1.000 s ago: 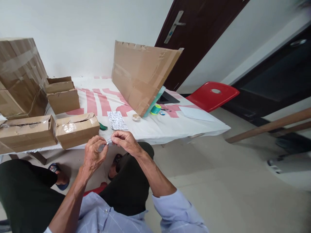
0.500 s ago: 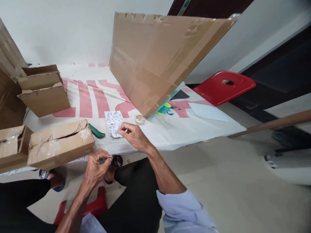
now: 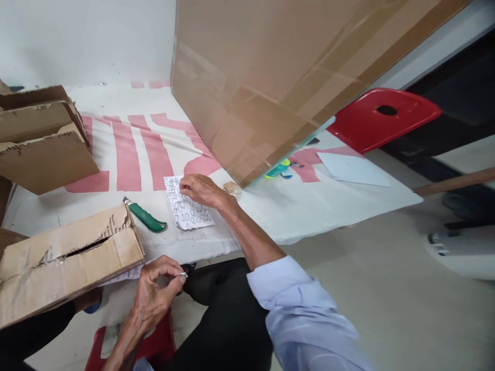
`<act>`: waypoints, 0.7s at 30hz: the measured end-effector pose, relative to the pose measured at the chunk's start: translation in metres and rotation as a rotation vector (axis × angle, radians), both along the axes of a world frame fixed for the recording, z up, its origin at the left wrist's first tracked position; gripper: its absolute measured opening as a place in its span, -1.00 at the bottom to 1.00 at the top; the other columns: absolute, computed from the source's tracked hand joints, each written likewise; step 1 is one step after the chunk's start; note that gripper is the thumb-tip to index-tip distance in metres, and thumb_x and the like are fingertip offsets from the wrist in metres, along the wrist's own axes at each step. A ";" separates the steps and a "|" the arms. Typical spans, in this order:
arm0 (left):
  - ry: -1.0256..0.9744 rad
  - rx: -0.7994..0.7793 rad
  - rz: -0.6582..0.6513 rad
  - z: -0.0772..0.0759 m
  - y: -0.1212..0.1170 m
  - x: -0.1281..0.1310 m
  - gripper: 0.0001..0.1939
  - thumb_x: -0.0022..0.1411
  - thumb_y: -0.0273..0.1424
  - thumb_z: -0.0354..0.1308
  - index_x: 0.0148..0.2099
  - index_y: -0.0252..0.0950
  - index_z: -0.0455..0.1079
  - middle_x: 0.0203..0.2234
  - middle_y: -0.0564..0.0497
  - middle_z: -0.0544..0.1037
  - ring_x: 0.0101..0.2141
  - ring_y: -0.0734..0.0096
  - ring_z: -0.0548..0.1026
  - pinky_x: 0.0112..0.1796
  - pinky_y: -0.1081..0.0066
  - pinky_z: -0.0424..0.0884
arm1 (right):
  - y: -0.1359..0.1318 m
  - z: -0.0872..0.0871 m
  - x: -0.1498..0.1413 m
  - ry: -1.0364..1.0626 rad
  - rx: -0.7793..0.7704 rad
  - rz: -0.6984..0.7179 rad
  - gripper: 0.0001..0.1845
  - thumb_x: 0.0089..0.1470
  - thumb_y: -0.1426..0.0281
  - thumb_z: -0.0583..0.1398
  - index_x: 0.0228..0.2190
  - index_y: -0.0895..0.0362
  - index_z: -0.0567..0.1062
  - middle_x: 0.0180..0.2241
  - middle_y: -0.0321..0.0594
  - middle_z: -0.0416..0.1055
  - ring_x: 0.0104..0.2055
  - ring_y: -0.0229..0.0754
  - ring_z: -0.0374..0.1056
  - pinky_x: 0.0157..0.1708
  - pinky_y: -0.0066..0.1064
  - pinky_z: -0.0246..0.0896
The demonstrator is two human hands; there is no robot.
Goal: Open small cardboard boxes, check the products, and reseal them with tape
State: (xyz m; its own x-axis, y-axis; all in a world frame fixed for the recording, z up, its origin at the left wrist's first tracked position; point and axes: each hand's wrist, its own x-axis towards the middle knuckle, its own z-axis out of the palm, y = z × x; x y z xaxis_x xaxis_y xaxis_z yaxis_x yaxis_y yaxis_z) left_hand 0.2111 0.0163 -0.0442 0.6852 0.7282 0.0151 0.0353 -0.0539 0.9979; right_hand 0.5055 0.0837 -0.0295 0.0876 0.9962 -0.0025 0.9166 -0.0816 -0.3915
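My left hand (image 3: pixel 159 286) is held low, just off the table's front edge. Its thumb and forefinger pinch a small whitish piece (image 3: pixel 183 274), too small to name. My right hand (image 3: pixel 203 190) reaches over a white sheet (image 3: pixel 189 214) covered in small dark-outlined rectangles. The fingers there are curled together, with their tips at the sheet's upper part, and whatever they hold is hidden. Left of the sheet lies a green utility knife (image 3: pixel 149 217), its blade end toward the cardboard box (image 3: pixel 77 252). A small beige round thing (image 3: pixel 232 188) sits behind my right wrist.
A large cardboard panel (image 3: pixel 247 93) stands tilted on the white-and-pink tablecloth (image 3: pixel 278 221). An opened carton (image 3: pixel 50 159) is at the left. A green-and-yellow item (image 3: pixel 277 169), a pale flat sheet (image 3: pixel 353 169) and a red chair (image 3: pixel 382 118) are at the right.
The view has moved closer to the table. My right hand has shifted from the sheet's right edge to its upper part. My left hand keeps its pinch on the small piece.
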 end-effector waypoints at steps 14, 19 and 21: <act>-0.020 0.017 -0.013 -0.003 0.002 -0.001 -0.83 0.25 -0.41 0.32 -0.43 -0.23 0.55 -0.41 -0.04 0.65 -0.43 0.34 0.57 -0.39 0.39 0.48 | 0.005 0.004 -0.011 -0.112 -0.103 0.004 -0.77 0.18 0.60 0.16 -0.41 0.13 0.56 -0.26 -0.11 0.56 -0.22 -0.12 0.36 -0.26 -0.34 0.01; -0.011 0.017 -0.025 -0.002 0.003 -0.001 -0.82 0.26 -0.42 0.32 -0.43 -0.23 0.56 -0.41 -0.04 0.64 -0.43 0.34 0.56 -0.39 0.38 0.47 | 0.008 0.000 -0.014 -0.131 -0.142 -0.011 -0.81 0.16 0.59 0.19 -0.39 0.15 0.58 -0.21 -0.06 0.58 -0.17 -0.09 0.39 -0.26 -0.34 0.02; -0.016 0.015 -0.024 -0.003 0.002 -0.001 -0.83 0.25 -0.44 0.31 -0.42 -0.23 0.56 -0.40 -0.03 0.64 -0.42 0.35 0.56 -0.39 0.39 0.47 | 0.009 -0.002 -0.015 -0.136 -0.160 -0.023 -0.83 0.16 0.59 0.21 -0.39 0.15 0.58 -0.20 -0.05 0.58 -0.14 -0.08 0.40 -0.27 -0.34 0.01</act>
State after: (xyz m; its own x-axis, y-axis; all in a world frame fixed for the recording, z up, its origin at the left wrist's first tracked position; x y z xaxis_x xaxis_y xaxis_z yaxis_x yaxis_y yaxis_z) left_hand 0.2099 0.0187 -0.0468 0.7021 0.7111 0.0374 0.0173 -0.0696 0.9974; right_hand 0.4909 0.0923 -0.0317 0.1203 0.9818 -0.1470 0.9572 -0.1540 -0.2451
